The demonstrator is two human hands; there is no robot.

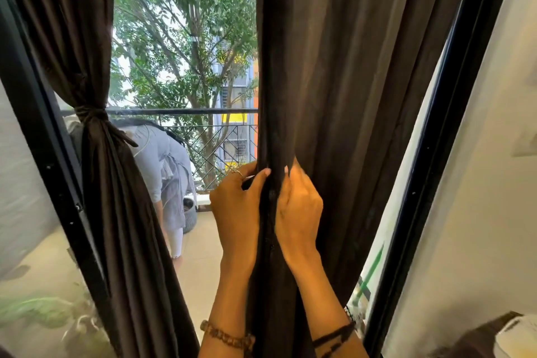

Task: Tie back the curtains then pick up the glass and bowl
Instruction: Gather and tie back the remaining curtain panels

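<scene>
Curtain on the right (343, 90) hung loose against the door frame (444, 136); left hand (236, 209) and right hand (299, 209) each had a grip pinched on its inner edge. Folds could slip, leaving a lopsided bundle. Left curtain (87, 73) was tied. Room lay open toward the balcony railing (186, 111); glass and bowl unseen.

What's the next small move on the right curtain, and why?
Probably draw the gathered fabric toward the right frame and wrap a tie round it. The left curtain is already tied back, while the right curtain hangs loose, its inner edge bunched and gripped by the left hand and right hand.
</scene>
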